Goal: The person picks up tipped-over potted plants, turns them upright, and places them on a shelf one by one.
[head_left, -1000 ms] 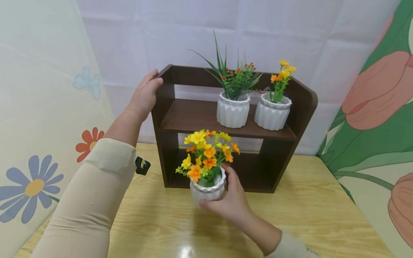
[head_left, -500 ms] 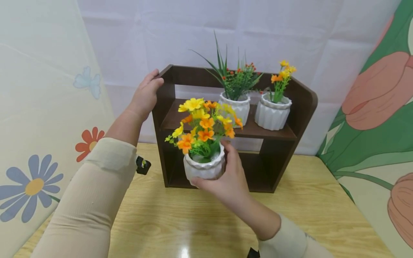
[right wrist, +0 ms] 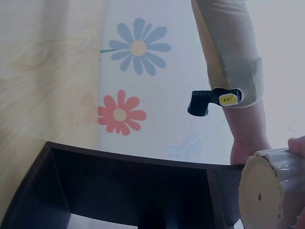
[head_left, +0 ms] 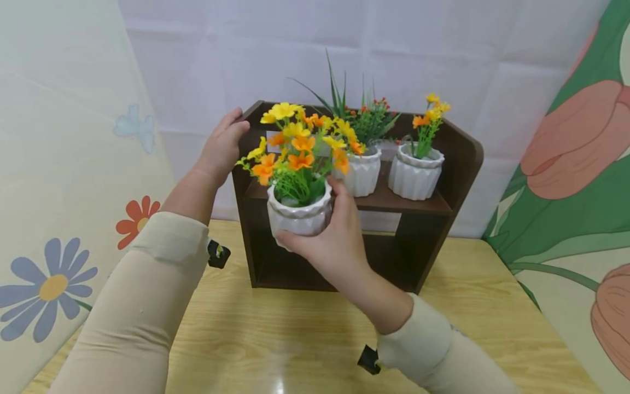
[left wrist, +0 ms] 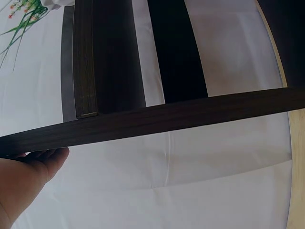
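Note:
My right hand (head_left: 334,241) grips a white fluted flower pot (head_left: 299,216) holding yellow and orange artificial flowers (head_left: 300,148). Thumb and fingers lie on opposite sides of the pot, raised in front of a dark brown two-tier shelf (head_left: 305,282). Its pale underside shows in the right wrist view, where the pot (right wrist: 259,191) is tilted. My left hand (head_left: 223,142) rests against the outside of the shelf's left side panel (head_left: 243,219), near the top. In the left wrist view that hand (left wrist: 26,179) touches the panel (left wrist: 157,121); some fingers are hidden.
On the upper tier stand a white pot (head_left: 364,175) with grass and red blooms, partly covered by the held flowers, and another white pot (head_left: 415,172) with orange-yellow flowers at right. A wooden table (head_left: 275,339) lies beneath. A white cloth (head_left: 418,49) hangs behind.
My right hand has lifted the flower pot from low before the shelf up to about upper-tier height, shifting slightly left. My left hand has stayed at the side panel.

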The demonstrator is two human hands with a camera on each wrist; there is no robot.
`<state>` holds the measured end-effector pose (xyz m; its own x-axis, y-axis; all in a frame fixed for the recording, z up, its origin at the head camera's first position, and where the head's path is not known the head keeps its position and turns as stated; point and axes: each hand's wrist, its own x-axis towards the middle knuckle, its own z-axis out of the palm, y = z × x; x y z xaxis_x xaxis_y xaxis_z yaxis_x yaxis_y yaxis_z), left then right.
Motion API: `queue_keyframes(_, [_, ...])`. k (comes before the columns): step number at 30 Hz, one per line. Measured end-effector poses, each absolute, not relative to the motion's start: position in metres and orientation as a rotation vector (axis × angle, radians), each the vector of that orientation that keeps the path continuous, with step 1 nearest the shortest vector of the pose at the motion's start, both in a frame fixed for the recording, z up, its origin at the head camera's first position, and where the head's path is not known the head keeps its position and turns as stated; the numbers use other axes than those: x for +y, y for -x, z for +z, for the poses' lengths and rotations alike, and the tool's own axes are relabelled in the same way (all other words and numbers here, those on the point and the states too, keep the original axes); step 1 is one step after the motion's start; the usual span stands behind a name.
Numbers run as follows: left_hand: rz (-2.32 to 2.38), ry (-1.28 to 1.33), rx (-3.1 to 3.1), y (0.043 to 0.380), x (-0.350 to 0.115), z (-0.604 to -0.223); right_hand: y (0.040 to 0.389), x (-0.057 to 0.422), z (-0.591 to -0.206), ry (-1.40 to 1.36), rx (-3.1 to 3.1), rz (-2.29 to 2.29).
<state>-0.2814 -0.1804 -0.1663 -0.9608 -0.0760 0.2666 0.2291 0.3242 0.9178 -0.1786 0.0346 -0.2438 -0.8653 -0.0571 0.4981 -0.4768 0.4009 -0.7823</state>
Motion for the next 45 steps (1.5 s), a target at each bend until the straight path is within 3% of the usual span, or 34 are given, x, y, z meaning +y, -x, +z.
queue_keyframes(45, [-1.609,0.177,-2.315,0.278,-0.183,-0.165,0.271,-0.027,-0.211,-0.178,-2.331,1.281])
